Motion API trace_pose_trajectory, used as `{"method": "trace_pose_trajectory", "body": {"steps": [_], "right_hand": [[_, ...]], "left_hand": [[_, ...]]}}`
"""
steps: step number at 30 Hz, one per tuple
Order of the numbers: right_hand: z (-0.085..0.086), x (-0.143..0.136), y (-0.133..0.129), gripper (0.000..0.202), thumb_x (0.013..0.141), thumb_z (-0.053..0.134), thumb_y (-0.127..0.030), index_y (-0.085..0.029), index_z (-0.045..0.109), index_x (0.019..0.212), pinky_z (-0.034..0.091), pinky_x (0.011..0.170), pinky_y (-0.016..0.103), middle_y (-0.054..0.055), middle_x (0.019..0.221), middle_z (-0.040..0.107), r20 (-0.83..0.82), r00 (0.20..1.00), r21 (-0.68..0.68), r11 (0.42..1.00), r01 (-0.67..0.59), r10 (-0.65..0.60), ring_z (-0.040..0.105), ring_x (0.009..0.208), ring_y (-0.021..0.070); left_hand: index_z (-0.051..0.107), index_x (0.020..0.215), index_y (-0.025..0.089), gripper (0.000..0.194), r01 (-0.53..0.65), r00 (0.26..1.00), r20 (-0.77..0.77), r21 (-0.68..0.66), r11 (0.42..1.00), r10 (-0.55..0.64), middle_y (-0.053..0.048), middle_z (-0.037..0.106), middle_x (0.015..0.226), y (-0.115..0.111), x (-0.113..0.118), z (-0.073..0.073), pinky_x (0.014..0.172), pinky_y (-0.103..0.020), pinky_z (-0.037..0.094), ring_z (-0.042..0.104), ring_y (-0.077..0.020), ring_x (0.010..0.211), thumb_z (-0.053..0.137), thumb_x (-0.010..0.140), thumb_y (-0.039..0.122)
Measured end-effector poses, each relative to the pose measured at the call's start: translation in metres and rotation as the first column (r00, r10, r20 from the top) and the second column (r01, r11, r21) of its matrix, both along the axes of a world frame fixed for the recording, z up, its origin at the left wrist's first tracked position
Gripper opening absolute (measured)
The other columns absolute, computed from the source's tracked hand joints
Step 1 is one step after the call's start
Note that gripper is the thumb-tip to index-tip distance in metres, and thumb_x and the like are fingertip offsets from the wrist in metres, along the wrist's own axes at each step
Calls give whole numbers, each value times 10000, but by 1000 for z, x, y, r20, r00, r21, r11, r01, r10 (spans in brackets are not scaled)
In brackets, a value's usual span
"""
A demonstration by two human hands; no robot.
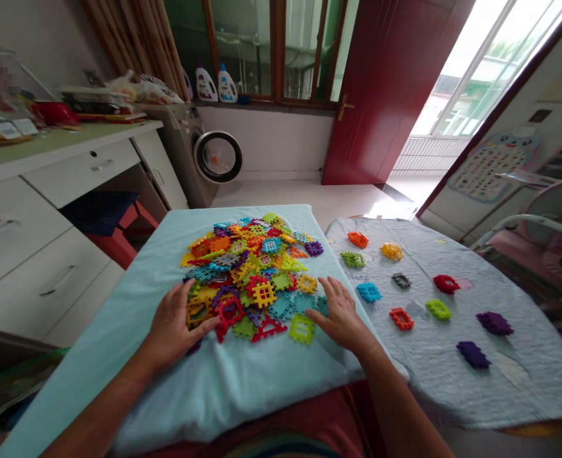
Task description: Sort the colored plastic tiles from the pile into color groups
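A heap of colourful plastic interlocking building pieces (247, 267) lies on the light blue cloth (242, 388) in front of me. Many are flat squares with notched edges, some with window grids. At the heap's near left edge rests my left hand (178, 321), its thumb and fingers spread around a few pieces. My right hand (340, 315) lies at the right edge, fingers apart, beside a turquoise piece and a lime green window piece (302, 329). A yellow grid piece (264, 294) and a red triangular piece (268, 328) sit between the hands. Neither hand grips a piece.
To the right, a table with a grey-blue cloth (433, 375) carries small separate groups of pieces, such as orange (358, 239), blue (369, 292) and purple (473, 355). A washing machine (180, 146) with its door open, a stool (106, 216) and white drawers (27, 254) stand left.
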State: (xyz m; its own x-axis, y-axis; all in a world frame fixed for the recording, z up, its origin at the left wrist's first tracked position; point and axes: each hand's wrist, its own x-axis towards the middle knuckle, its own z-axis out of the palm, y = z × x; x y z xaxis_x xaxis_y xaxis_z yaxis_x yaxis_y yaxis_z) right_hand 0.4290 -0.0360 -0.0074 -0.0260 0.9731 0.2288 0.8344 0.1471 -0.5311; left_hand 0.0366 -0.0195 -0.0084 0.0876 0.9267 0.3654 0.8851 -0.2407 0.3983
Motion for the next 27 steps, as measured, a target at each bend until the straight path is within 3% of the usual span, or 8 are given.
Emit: {"method": "trace_pose_trajectory", "body": {"steps": [4,8,14,20,23,27], "right_hand": [[-6,-23,-8,728,791,722,-449,-202,499,1438,300,1144,616,210,1515,454,21,1000,-56,998,14,-13,366,1430,433],[-5,-38,3,608,780,707,-350,-157,578,1341,317,1136,615,238,1447,501,0,999,4,999,46,-46,431,1368,432],[-4,-33,11,489,775,617,-245,-190,601,1260,438,1079,523,154,1265,590,-184,983,173,985,15,18,550,1219,320],[1,-31,8,356,807,550,-227,-216,641,1151,461,1059,466,109,1202,629,-320,946,219,975,28,45,598,1156,265],[3,-29,6,347,845,521,-227,-240,638,1171,390,1121,532,88,1194,680,-343,937,211,977,7,68,603,1189,267],[2,-30,3,418,873,478,-190,-268,627,1255,227,1198,611,71,1308,672,-295,939,206,972,-116,174,516,1348,275]], "left_hand": [[355,1469,188,968,-2,1000,-28,-66,998,0,-185,433,1448,2,11,-2,1132,-566,369,431,-389,1356,590,718,753],[387,1451,167,908,-64,998,-3,-67,996,64,-204,416,1462,5,23,3,1121,-568,388,422,-389,1374,581,756,719],[440,1401,206,714,-5,995,100,38,999,1,-161,476,1428,5,21,3,1153,-533,382,465,-332,1362,604,821,588],[476,1357,203,594,-43,993,113,65,997,36,-152,528,1391,1,23,6,1137,-532,399,500,-325,1324,577,854,502],[502,1330,215,525,-70,992,115,108,992,58,-143,543,1381,-1,28,11,1136,-526,397,507,-317,1318,547,880,482],[549,1285,214,444,-77,992,105,113,991,66,-140,558,1365,-1,33,18,1120,-511,409,527,-304,1292,508,905,438]]}}
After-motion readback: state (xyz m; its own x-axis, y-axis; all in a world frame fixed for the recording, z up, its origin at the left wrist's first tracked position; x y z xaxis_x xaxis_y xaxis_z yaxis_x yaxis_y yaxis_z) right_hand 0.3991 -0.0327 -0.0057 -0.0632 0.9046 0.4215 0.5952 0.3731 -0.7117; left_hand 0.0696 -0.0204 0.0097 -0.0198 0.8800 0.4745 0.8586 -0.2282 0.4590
